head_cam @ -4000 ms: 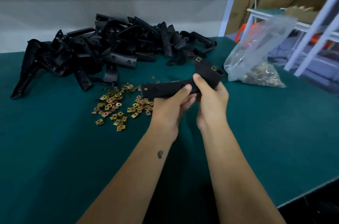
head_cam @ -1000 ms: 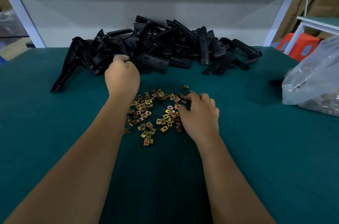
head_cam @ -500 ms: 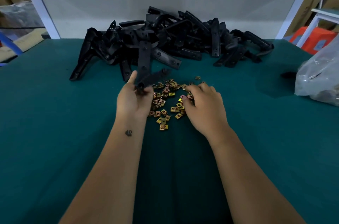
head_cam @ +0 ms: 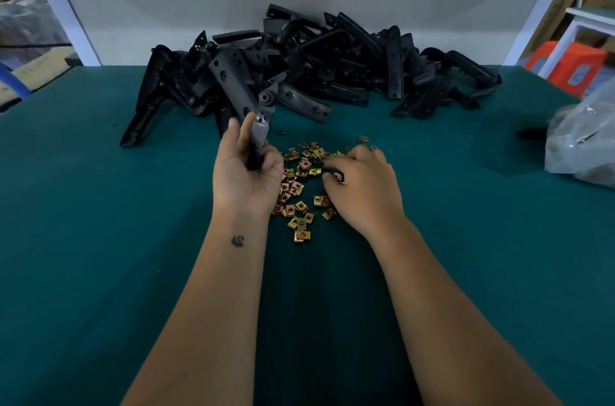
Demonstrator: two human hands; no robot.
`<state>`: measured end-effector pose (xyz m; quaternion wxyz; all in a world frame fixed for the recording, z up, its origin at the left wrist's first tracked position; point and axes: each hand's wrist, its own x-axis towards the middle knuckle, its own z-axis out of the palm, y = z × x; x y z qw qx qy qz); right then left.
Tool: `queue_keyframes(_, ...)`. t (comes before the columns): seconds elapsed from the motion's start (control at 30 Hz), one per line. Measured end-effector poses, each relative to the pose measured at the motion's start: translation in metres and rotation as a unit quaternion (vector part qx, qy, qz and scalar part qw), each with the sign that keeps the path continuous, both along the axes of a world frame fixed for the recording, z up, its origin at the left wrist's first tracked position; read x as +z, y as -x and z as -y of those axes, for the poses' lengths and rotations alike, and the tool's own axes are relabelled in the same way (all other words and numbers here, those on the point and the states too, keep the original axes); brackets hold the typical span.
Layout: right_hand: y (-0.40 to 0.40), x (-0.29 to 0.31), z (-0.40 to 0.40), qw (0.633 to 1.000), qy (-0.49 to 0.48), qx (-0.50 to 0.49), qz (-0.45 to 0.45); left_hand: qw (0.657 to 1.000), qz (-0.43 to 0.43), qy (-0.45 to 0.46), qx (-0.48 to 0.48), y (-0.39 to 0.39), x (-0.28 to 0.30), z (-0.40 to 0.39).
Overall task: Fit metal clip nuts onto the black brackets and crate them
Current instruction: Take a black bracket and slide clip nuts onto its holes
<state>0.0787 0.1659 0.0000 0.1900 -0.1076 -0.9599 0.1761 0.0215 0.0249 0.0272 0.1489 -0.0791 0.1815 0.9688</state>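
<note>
My left hand (head_cam: 246, 172) grips one black bracket (head_cam: 261, 124), held upright above the green table (head_cam: 100, 239) just left of the nuts. Several brass-coloured clip nuts (head_cam: 299, 186) lie scattered between my hands. My right hand (head_cam: 362, 189) rests palm down on the right side of that scatter, fingers curled over some nuts; whether it pinches one is hidden. A big heap of black brackets (head_cam: 332, 73) lies at the back of the table.
A clear plastic bag (head_cam: 582, 146) lies at the right edge of the table. A white shelf frame with posts (head_cam: 66, 6) stands behind the heap. An orange stool (head_cam: 572, 66) sits off the table at the far right.
My left hand has lifted the bracket and turned it more upright. My right hand stays on the nuts, shifted slightly. Four seconds ago both hands held a bracket fitted with nuts.
</note>
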Motion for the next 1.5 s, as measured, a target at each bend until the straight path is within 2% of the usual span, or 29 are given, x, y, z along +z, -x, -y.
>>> queue_keyframes(0.17,0.014,0.001,0.006,0.999,0.038,-0.032,0.009,0.999,0.0,-0.014,-0.032,-0.001,-0.005,-0.002)
queue_keyframes(0.33,0.005,-0.001,0.001,0.99,0.114,0.015,-0.076,0.999,-0.044,0.001,-0.024,-0.007,-0.005,-0.004)
queue_keyframes(0.47,0.002,0.004,0.004,0.962,0.232,0.022,-0.144,0.999,-0.021,0.02,-0.012,-0.009,-0.006,-0.007)
queue_keyframes(0.7,0.003,0.006,0.005,0.927,0.329,0.024,-0.18,0.991,-0.033,0.124,-0.047,-0.011,-0.002,-0.011)
queue_keyframes(1.0,0.001,0.013,0.011,0.863,0.461,0.033,-0.202,0.99,-0.037,0.134,-0.02,-0.008,0.0,-0.019)
queue_keyframes(1.17,0.001,0.014,0.01,0.847,0.494,0.041,-0.193,0.963,-0.13,0.233,-0.02,-0.007,-0.006,-0.022)
queue_keyframes(1.27,0.001,0.014,0.009,0.841,0.502,0.055,-0.195,0.95,-0.175,0.258,-0.021,-0.009,-0.006,-0.022)
queue_keyframes(1.5,0.0,0.013,0.009,0.833,0.516,0.088,-0.181,0.948,-0.18,0.263,-0.01,-0.008,-0.006,-0.02)
